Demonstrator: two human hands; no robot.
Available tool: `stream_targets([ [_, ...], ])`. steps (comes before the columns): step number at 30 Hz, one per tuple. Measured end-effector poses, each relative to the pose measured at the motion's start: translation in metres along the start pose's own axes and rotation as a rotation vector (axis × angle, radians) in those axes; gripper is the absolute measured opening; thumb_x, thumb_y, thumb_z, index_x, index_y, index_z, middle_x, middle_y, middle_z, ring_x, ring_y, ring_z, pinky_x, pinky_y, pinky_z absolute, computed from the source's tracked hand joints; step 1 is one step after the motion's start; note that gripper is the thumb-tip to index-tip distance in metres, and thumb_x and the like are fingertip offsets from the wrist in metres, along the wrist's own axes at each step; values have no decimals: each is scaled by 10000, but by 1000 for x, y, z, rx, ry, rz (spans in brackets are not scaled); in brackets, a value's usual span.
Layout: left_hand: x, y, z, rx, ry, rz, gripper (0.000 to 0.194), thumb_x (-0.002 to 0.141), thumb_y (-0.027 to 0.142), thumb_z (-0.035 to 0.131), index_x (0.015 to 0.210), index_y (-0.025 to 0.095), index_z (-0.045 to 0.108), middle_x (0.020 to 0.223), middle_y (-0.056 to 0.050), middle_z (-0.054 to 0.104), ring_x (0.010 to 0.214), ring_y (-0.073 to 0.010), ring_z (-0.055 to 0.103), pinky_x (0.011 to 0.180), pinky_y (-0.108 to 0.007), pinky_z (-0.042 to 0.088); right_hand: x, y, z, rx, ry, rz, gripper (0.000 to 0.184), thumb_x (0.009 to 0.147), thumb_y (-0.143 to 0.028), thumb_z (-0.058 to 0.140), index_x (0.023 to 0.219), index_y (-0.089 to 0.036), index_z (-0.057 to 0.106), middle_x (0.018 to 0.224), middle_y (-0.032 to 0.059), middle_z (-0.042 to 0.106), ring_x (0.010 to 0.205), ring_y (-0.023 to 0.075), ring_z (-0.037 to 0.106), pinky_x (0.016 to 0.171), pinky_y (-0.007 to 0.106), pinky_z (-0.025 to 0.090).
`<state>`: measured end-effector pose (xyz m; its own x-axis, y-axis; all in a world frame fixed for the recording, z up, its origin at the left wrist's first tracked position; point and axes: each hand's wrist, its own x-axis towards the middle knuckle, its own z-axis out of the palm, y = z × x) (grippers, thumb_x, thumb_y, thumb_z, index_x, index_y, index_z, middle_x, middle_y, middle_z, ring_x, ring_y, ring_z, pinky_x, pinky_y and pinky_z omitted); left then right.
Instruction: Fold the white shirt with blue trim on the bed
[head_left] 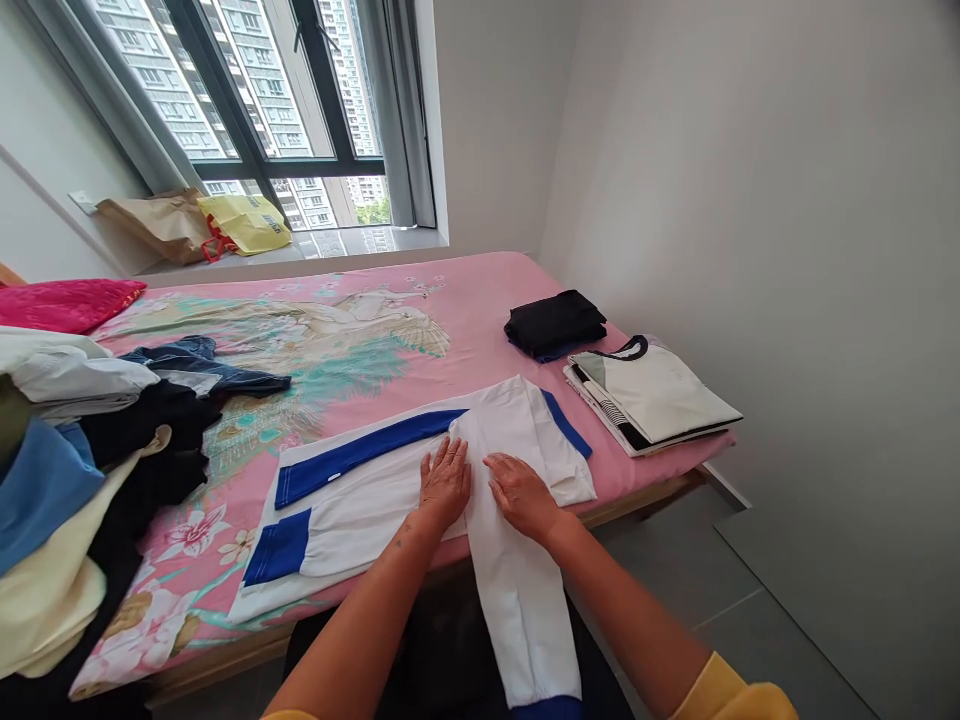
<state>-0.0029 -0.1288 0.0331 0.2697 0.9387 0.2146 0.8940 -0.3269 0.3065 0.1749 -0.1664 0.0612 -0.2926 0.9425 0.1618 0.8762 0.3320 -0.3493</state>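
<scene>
two hands, head view, frame centre: left hand (445, 478) and right hand (521, 492) spread flat, pressing white-and-blue garment (420, 470) on pink bed (480, 300). mid-fold, smoothing stage; hanging sleeve (525, 610) at lower centre likely needs folding in next.

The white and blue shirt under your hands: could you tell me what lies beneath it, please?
The white and blue shirt lies on the pink floral bedsheet, with one sleeve hanging over the bed's edge. Both the left hand and right hand press flat on it. Anything beneath is hidden.
</scene>
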Motion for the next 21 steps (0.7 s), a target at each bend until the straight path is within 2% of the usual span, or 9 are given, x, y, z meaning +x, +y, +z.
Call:
stream_targets([
  [3,2,-10,7,64,-123,-33,469,896,283,312,1355,241,398,1433,-32,385,1353,-235,266,1098,-518,119,6,20,1,-124,-122,178,356,882,-191,382,1205,-184,533,1299,101,508,1221,215,422,1052,431,223],
  [6,-2,-16,12,104,-160,-20,497,903,302,274,1391,229,339,1469,-8,314,1375,-212,208,1121,-496,57,15,29,-4,-168,-96,295,354,887,-175,340,1148,-148,578,1225,144,559,1182,251,457,1058,502,158],
  [8,-3,-16,12,114,-160,-18,506,904,314,269,1396,215,329,1475,-8,299,1379,-214,194,1122,-501,49,25,18,-1,-151,-42,241,396,913,-211,294,1230,-155,525,1289,122,515,1240,225,398,1083,447,140],
  [10,-3,-15,10,116,-154,-4,521,899,342,286,1399,202,322,1475,-16,297,1378,-224,198,1122,-509,54,38,2,9,-96,-16,114,448,933,-260,258,1350,-175,400,1415,69,383,1330,180,267,1100,373,139],
  [13,-3,-15,9,122,-137,16,540,886,361,321,1398,188,323,1472,-31,305,1373,-234,211,1120,-514,67,54,-6,29,-45,-144,1,494,937,-331,260,1409,-192,305,1477,36,267,1371,160,169,1112,365,111],
  [15,-4,-15,10,126,-121,20,540,876,339,337,1392,178,335,1470,-37,310,1373,-235,212,1121,-512,67,60,8,34,-101,-204,136,524,929,-351,287,1413,-152,296,1486,76,231,1378,192,146,1114,418,62],
  [18,-5,-16,13,129,-99,22,542,864,307,351,1387,166,346,1469,-46,311,1373,-238,210,1124,-509,54,66,38,28,-217,-110,470,559,918,-345,307,1400,-63,303,1478,154,215,1377,264,123,1090,515,1],
  [19,-5,-16,13,129,-90,23,543,862,300,353,1387,166,347,1469,-48,310,1372,-240,213,1124,-509,51,68,44,25,-233,-57,510,557,919,-341,297,1398,-57,304,1477,157,216,1377,271,117,1085,527,-6],
  [21,-5,-16,14,129,-73,25,545,856,289,362,1387,167,348,1468,-52,312,1369,-244,220,1124,-512,49,73,48,21,-208,1,420,548,931,-352,262,1414,-92,282,1488,121,204,1383,239,99,1097,491,6],
])
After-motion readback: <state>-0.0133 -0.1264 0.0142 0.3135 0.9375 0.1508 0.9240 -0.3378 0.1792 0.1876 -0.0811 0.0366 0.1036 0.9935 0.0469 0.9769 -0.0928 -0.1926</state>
